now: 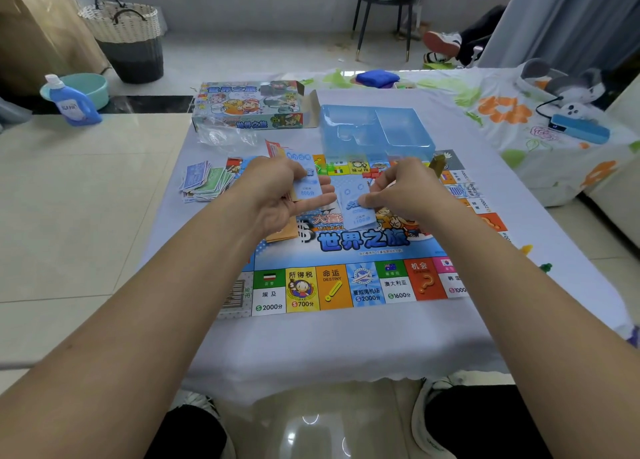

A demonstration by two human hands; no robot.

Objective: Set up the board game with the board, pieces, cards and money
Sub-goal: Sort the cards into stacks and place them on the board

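While both arms reach forward over the desk [346,347], the left hand [280,195] holds a small stack of cards, its fingers [320,200] curled under a pale blue card [306,186] printed with a value, with orange cards [282,231] showing below the palm; the right hand [398,188] pinches another blue card [356,209] between thumb and fingertips, so that it hangs just right of the left hand's stack, the two apart by a narrow gap; directly beneath both hands lies the game board [346,278], flat on a light cloth, its nearer edge a row of coloured squares; to the left of the left hand, off the board's edge, a loose pile of paper money [204,181] lies fanned on the cloth; beyond the fingers sits a clear blue plastic tray [375,132], and left of it, also beyond the hands, the printed game box [247,106] with an end flap open and a crumpled clear plastic wrap [225,136] just in front of it; small red and green pieces [370,172] rest on the board's far part between the two hands; right of the right hand a small yellow token [526,249] and a green token [544,267] lie on the cloth off the board.
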